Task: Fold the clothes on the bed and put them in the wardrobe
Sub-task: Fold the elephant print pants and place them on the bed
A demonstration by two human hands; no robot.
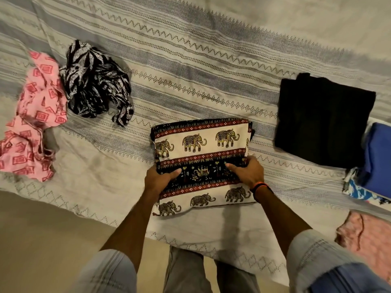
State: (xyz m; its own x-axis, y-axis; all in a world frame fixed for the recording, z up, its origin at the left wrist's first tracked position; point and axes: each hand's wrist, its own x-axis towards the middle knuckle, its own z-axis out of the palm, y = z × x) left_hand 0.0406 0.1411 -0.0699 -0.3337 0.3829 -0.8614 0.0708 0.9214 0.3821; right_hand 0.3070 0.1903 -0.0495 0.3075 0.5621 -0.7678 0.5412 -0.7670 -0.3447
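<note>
Head view: left hand (161, 178) and right hand (247, 171) grasp folded elephant-print garment (201, 144) at side edges, thumbs on top; bedsheet (190, 60) beneath.

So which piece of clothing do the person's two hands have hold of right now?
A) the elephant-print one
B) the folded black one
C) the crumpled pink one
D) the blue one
A: both the left hand and the right hand grip the folded elephant-print cloth in the middle of the bed, while the other clothes lie untouched at the sides.
</note>
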